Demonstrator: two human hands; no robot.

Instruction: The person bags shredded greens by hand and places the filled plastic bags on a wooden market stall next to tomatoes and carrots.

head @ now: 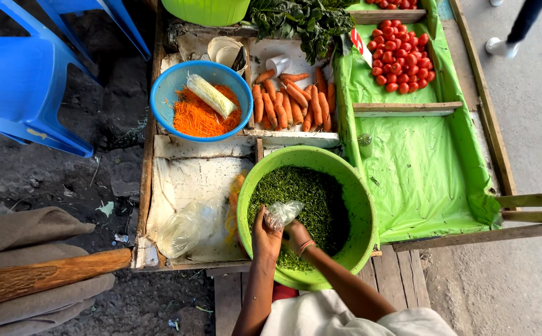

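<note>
At lower centre, our left hand [266,236] and right hand [296,235] grip a small clear bag [282,213] over the green basin [361,205] of shredded greens [317,196]; the bag looks barely filled.

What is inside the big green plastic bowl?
The big green plastic bowl holds finely chopped dark greens. Both hands, left and right, grip a small clear plastic bag there, covering some greens beneath.
</note>
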